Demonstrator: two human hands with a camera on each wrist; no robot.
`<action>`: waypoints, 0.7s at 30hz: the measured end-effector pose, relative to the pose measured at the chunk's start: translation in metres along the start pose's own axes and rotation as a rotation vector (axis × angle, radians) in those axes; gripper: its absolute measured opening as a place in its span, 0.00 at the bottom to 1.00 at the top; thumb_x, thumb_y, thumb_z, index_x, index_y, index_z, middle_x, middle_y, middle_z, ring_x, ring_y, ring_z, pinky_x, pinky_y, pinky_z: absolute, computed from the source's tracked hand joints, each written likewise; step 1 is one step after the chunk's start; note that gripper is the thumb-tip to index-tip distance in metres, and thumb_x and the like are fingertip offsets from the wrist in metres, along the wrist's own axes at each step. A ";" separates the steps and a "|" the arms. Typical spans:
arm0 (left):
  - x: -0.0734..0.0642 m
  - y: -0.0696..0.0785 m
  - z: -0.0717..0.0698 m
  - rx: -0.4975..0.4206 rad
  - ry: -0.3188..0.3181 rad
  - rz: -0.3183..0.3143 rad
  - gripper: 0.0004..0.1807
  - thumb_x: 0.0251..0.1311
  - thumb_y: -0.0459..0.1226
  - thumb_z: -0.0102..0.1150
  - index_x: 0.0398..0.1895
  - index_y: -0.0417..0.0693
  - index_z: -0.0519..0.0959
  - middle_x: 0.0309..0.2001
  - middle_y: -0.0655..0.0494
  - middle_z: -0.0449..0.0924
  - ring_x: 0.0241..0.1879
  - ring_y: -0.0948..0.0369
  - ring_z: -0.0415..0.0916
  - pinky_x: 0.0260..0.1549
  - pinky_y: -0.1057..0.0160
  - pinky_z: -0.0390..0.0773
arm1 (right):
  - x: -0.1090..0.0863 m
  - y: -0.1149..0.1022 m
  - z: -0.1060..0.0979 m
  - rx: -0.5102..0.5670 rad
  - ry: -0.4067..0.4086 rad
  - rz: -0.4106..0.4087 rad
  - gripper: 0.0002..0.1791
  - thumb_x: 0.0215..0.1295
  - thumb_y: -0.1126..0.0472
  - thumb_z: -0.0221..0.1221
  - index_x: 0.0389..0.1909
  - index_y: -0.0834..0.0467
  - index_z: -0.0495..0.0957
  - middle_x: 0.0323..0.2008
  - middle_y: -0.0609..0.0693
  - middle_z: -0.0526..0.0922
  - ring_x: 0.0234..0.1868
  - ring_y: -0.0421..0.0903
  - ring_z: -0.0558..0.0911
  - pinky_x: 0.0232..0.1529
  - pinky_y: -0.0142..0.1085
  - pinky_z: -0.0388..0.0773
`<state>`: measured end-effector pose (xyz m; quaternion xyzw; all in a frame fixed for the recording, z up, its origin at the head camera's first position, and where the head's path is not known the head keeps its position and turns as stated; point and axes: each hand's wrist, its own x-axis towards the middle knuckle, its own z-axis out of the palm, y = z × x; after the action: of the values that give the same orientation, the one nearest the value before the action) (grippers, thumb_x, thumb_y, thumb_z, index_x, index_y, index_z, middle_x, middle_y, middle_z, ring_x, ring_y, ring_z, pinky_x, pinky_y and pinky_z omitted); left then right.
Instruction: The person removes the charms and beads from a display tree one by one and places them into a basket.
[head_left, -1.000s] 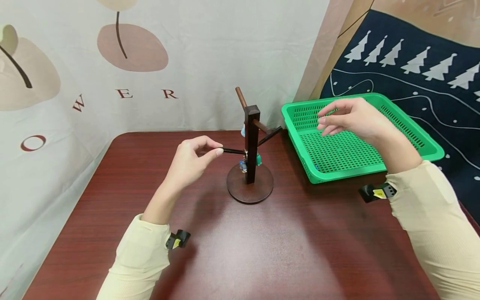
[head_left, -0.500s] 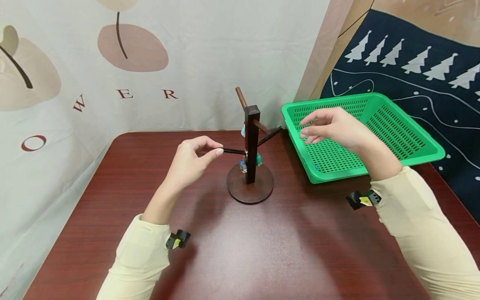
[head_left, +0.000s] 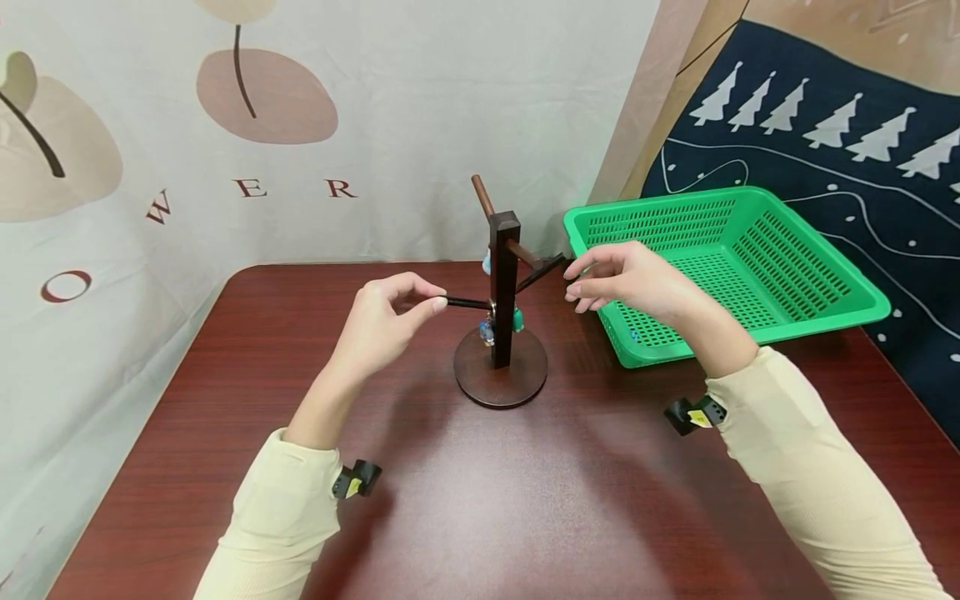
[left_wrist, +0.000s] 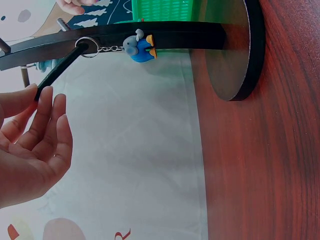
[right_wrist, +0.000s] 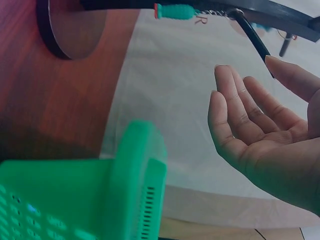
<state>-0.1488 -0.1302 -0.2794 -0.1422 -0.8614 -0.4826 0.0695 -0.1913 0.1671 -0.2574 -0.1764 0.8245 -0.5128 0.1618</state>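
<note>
A dark wooden stand point(head_left: 504, 287) with a round base and several side pegs rises from the table. My left hand point(head_left: 390, 321) pinches the end of its black left peg point(left_wrist: 62, 70) between thumb and fingers. On that peg hangs a keychain with a grey-and-blue elephant figure point(left_wrist: 140, 47) by its metal ring. My right hand point(head_left: 637, 282) holds nothing, its fingers loosely bent beside the tip of the black right peg point(head_left: 542, 272); the thumb overlaps that tip in the right wrist view. A green keychain charm point(right_wrist: 176, 11) hangs from this peg.
A green perforated basket point(head_left: 613, 337) stands right of the stand, under my right forearm, with a small blue thing point(head_left: 634, 336) at its near left corner. Another, light blue charm point(head_left: 487, 262) hangs behind the post. A printed cloth point(head_left: 420, 125) closes off the table's back.
My right hand has come left and down from above the basket to the right peg's tip. The left hand has stayed at its peg.
</note>
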 end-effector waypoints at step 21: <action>-0.001 0.003 0.000 0.004 0.003 0.005 0.04 0.55 0.32 0.61 0.33 0.42 0.81 0.35 0.52 0.82 0.26 0.57 0.73 0.26 0.67 0.68 | 0.012 0.013 0.029 -0.008 -0.062 0.024 0.14 0.59 0.64 0.60 0.44 0.67 0.76 0.33 0.57 0.81 0.33 0.52 0.81 0.35 0.37 0.78</action>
<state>-0.1473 -0.1292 -0.2770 -0.1436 -0.8621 -0.4806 0.0723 -0.1906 0.1440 -0.2826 -0.1831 0.8230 -0.5020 0.1927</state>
